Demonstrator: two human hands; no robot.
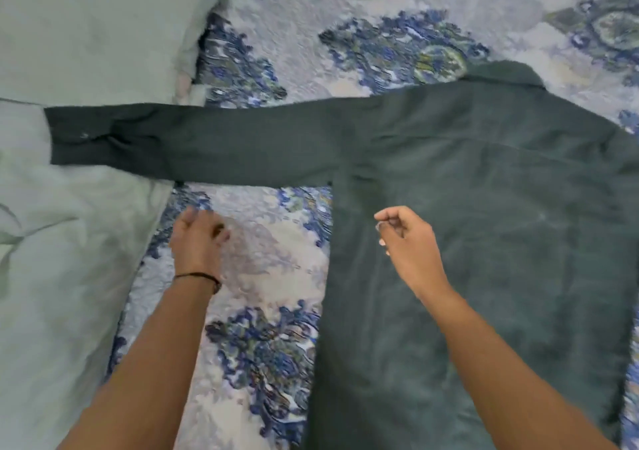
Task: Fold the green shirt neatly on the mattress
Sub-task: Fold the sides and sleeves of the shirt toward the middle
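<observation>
Mattress (363, 3) filled the whole view, covered w/ a grey-and-blue floral print. A pale green blanket (58, 276) lay rumpled along its left side, top to bottom of the frame. The green shirt (501, 259) lay spread flat on the mattress in the right half of the view, back up as far as could be told. Its collar (501, 72) was at the far end and its hem toward the person; right edge and hem ran out of frame. One sleeve (224, 145) stretched straight out to the left, approx. level, w/ its cuff (79, 135) resting on the blanket. Both forearms were bare and reached in from the bottom. The right hand (409, 238) hung over the shirt body, just below the armpit area. Its fingers were loosely curled, thumb close to forefinger, nothing seen btwn them; couldn't tell whether it touched the cloth. The left hand (198, 238) was over the bare print beside the shirt, below the sleeve, fingers loosely curled too, holding nothing, a bit blurred. A thin black band (198, 276) circled the left wrist.
</observation>
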